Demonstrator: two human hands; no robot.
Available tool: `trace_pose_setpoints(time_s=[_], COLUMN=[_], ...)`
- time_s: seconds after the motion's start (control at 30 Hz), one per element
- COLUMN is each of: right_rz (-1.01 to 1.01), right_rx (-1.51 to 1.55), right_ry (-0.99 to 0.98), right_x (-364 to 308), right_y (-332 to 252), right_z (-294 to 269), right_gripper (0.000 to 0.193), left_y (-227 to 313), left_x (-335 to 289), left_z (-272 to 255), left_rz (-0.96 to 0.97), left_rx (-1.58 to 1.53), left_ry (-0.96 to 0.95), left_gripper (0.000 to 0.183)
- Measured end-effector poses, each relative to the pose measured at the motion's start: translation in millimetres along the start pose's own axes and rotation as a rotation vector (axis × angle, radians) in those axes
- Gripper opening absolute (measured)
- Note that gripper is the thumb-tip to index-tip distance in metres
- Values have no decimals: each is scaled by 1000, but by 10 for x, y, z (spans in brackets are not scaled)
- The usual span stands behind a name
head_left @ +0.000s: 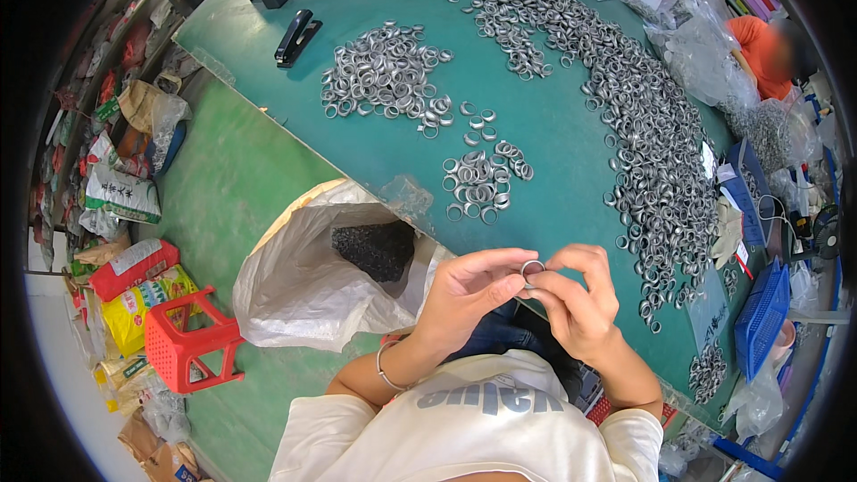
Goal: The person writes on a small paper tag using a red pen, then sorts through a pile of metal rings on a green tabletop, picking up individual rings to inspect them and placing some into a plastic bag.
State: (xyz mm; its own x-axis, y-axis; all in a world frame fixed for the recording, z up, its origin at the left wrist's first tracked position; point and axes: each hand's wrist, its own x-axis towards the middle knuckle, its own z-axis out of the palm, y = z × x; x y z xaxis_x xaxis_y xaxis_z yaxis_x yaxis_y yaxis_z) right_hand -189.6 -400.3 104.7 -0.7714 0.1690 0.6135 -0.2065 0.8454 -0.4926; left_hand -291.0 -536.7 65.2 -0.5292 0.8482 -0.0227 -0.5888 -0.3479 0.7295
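"Holding up a single silver-coloured ring [533, 267], a worker [446, 424] is pausing over it in front of the body, close to the near edge of the green surface [375, 161]."

"How is the grip looking?"

"Both hands are gripping: the left hand [469, 290] is pinching the ring from one side, the right hand [580, 299] from the other, and part of the rim is hiding behind them."

"Which step are we seeing?"

"Judging by the pose, the worker is turning or checking one piece. The next move is probably calling for one hand easing off while the other is holding firm."

"Which way is it pointing?"

"Its opening is facing roughly toward the viewer. Being round, it is offering no clear long axis; its exact tilt is escaping us."

"And beyond it?"

"A small cluster of rings [478, 183] is lying just past the hands, a larger heap [384, 71] is sitting farther off near a black stapler [297, 38], and a broad band of rings [643, 125] is curving along the right. At left, an open sack [286, 290] is gaping beside the surface, dark material [375, 250] showing inside."
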Motion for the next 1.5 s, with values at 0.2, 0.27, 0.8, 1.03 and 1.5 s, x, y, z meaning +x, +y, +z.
trace_pose_setpoints(time_s=[0.2, 0.27, 0.8, 1.03, 1.5], right_rz=[14, 19, 45, 65, 65], right_rx=[13, 17, 22, 34, 174], right_ry=[-10, -6, 17, 22, 84], right_x=[16, 7, 2, -11, -46], right_y=[-23, -24, -33, -16, 15], right_z=[-31, -32, -42, -65, -125], right_gripper=[25, 25, 28, 28, 30], left_y=[23, 21, 31, 13, 22], left_x=[3, 5, 31, 54, 81], left_z=[9, 7, 37, 59, 120], left_rz=[-18, -6, -88, -100, -70], left_rx=[-30, -28, -115, -133, -84], left_ry=[-17, -41, -28, -23, -52], left_gripper=[30, 28, 30, 28, 17])
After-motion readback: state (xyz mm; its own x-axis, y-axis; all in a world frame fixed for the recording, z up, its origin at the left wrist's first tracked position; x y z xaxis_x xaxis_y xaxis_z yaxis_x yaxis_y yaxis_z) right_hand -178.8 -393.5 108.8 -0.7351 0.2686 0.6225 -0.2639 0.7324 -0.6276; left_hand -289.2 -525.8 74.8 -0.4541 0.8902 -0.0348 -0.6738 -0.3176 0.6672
